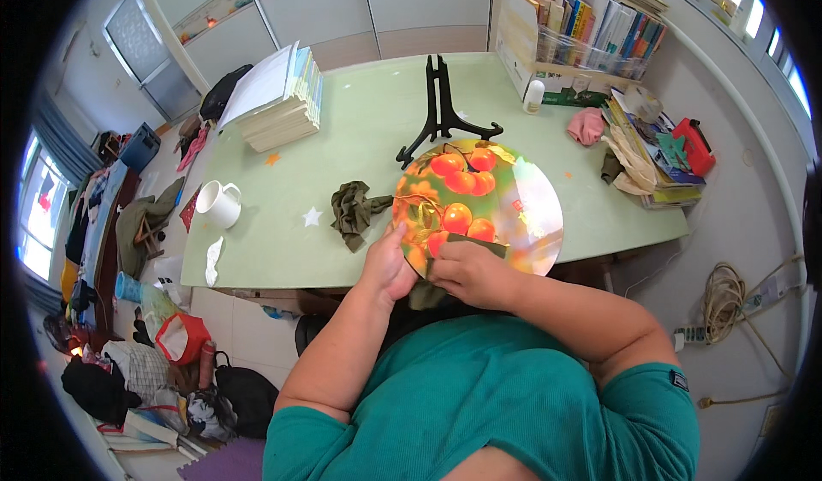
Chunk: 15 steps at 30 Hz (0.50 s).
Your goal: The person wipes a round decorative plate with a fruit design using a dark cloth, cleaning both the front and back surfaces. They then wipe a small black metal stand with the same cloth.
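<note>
A round glossy plate (478,179) printed with orange fruit and leaves is tilted at the near edge of the table. My left hand (388,264) grips its lower left rim, thumb on the printed face. In my right hand (472,272) is a dark green cloth (478,244), pressed against the lower part of the plate; some of the cloth hangs below the rim. A crumpled dark green cloth (353,214) lies left of the plate. Just behind the plate stands a black folding display easel (437,111).
On the pale green table (276,243) are a white mug (219,203), a crumpled tissue (213,262) and a stack of books (282,105). At right are a box of books (584,38), a white bottle (533,97), a pink cloth (585,126) and piled magazines (671,188).
</note>
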### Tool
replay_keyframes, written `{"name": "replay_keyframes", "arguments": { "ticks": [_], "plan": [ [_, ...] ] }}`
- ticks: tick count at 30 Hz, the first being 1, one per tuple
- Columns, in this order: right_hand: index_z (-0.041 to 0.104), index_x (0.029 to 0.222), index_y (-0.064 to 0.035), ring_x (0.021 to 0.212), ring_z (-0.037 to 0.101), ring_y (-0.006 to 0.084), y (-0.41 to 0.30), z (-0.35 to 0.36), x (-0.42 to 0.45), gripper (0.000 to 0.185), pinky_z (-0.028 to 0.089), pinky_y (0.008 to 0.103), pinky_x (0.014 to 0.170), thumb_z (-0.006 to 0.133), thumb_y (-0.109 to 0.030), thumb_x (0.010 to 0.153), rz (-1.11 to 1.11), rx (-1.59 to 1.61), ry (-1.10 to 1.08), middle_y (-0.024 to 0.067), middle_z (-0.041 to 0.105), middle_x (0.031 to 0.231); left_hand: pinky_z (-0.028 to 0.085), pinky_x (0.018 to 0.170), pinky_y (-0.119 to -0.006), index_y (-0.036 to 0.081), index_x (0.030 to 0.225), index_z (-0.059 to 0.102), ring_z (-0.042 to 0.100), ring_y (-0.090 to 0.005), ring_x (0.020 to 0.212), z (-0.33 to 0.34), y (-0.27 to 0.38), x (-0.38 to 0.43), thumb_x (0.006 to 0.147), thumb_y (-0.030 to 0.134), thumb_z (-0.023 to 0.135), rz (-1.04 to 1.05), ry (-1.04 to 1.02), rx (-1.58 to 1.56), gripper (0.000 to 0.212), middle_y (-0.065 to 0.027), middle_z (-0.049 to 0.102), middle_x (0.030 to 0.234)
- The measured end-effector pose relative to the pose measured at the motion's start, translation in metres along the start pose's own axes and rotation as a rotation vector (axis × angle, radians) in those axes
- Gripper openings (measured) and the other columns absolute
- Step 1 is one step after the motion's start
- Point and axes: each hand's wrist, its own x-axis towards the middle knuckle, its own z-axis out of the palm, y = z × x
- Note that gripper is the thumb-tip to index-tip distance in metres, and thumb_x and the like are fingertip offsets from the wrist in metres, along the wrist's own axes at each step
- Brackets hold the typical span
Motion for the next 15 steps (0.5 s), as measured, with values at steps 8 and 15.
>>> {"name": "replay_keyframes", "arguments": {
  "ticks": [8,15],
  "plan": [
    [0.065,0.095,-0.0034,0.088,0.061,0.0329,0.099,-0.101,-0.059,0.01,0.05,0.0389,0.079,0.064,-0.007,0.085,0.524,-0.299,0.287,0.0153,0.061,0.092,0.038,0.111,-0.048,0.004,0.147,0.031,0.045,-0.0304,0.133,0.006,-0.001,0.001,0.107,0.019,0.032,-0.008,-0.017,0.032,0.043,-0.0149,0.041,0.148],
    [0.065,0.096,-0.004,0.096,0.061,0.0376,0.083,-0.02,0.052,0.013,0.049,0.0437,0.086,0.06,-0.01,0.086,0.464,-0.232,0.231,0.0162,0.063,0.099,0.037,0.111,-0.049,0.004,0.146,0.034,0.045,-0.0302,0.133,0.006,0.006,-0.001,0.107,0.028,0.031,-0.051,-0.048,0.007,0.045,-0.0138,0.041,0.148]
  ]
}}
